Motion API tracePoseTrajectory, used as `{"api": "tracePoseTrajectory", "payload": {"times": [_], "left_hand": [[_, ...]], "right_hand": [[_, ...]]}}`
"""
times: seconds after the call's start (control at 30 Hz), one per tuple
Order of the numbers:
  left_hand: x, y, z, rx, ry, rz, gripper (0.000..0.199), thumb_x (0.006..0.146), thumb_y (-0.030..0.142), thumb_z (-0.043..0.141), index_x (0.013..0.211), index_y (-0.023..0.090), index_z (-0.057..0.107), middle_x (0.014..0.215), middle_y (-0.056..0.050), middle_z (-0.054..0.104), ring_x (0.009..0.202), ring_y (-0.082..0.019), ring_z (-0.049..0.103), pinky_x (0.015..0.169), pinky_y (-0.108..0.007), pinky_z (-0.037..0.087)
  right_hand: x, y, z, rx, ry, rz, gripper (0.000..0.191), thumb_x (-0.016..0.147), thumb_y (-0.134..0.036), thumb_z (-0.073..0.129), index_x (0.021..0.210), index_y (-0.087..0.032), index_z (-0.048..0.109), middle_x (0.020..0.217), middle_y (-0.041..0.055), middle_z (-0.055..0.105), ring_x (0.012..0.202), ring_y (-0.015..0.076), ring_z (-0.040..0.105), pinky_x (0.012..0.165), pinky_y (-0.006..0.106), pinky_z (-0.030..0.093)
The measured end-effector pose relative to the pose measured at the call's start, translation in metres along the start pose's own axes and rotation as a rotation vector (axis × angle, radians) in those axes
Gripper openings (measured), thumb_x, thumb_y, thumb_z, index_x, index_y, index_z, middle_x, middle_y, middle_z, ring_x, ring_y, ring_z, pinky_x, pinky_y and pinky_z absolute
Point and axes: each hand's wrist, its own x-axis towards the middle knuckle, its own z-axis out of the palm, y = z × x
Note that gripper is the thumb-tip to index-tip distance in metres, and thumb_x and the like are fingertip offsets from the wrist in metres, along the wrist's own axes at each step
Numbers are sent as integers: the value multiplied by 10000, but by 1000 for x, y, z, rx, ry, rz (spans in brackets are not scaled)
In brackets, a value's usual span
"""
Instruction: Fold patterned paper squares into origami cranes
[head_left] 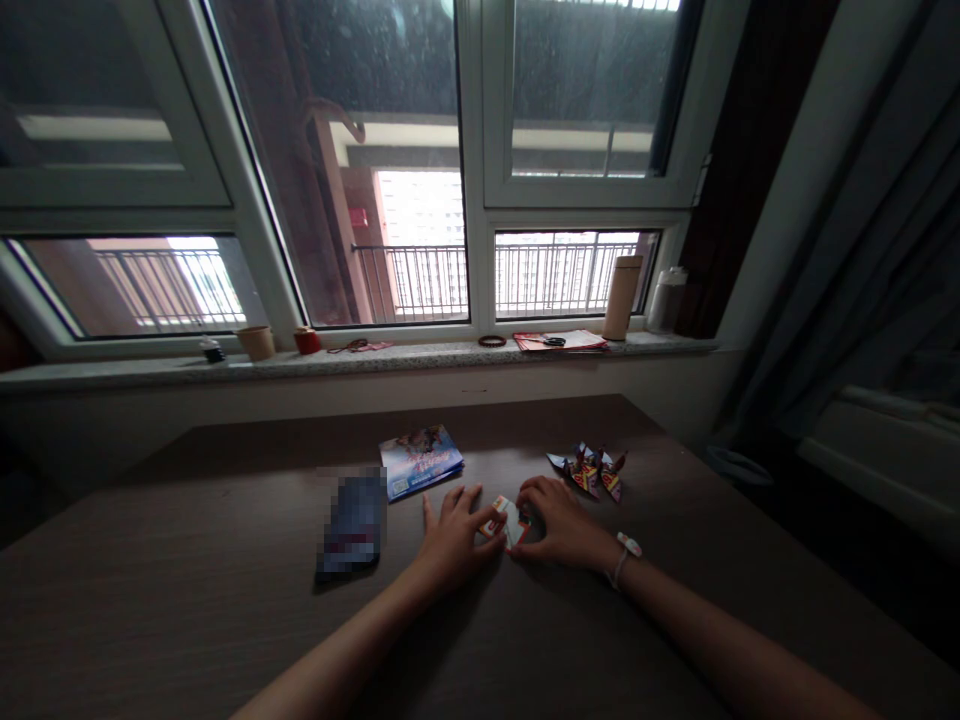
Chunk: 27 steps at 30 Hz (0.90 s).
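A small piece of folded paper [513, 524], white with red and green print, lies on the table between my hands. My left hand [454, 530] grips its left side between thumb and index finger, the other fingers spread out. On the right side, my right hand [561, 522] pinches the same paper, with its fingers curled and the thumb at the near edge. The fingers cover part of the paper. Just beyond my right hand sit several folded paper pieces [592, 472] with pointed tips, in yellow, red and dark colours.
A stack of blue printed leaflets [421, 462] lies left of centre on the brown table [210, 600]. Nearer me is a dark, pixelated item [352, 525]. On the windowsill stand a paper cup [256, 343], scissors [553, 342] on red-edged papers, and a tan bottle [622, 298].
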Motion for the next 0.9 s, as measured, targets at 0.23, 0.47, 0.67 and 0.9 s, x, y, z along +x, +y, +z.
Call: {"api": "tracePoseTrajectory", "payload": {"times": [0.23, 0.47, 0.67, 0.9], "left_hand": [[0, 2, -2, -6, -7, -7, 298, 865, 484, 585, 1150, 428, 650, 1495, -29, 427, 1417, -349, 270, 1069, -742, 13], [0, 2, 0, -9, -6, 2, 315, 876, 501, 564, 1178, 441, 630, 1493, -34, 432, 1414, -342, 282, 1065, -747, 38], [0, 1, 0, -11, -2, 0, 309, 871, 497, 575, 1169, 437, 631, 1501, -38, 421, 1421, -330, 274, 1066, -742, 30], [0, 1, 1, -6, 13, 3, 291, 872, 497, 574, 1150, 434, 638, 1493, -36, 431, 1420, -327, 278, 1068, -740, 29]], "right_hand": [[2, 8, 3, 55, 23, 12, 493, 679, -541, 766, 1048, -248, 622, 1214, 57, 555, 1177, 257, 485, 1072, 419, 301], [8, 2, 4, 15, 105, 44, 112, 893, -315, 577, 921, -252, 666, 1059, 21, 625, 1076, 209, 534, 996, 366, 352], [9, -5, 0, -41, 117, 45, 101, 823, -305, 661, 905, -247, 668, 1035, 17, 626, 1049, 218, 534, 967, 364, 363], [7, 3, 2, 24, 66, 47, 315, 706, -399, 762, 956, -251, 641, 1087, 24, 593, 1074, 231, 515, 981, 368, 372]]}}
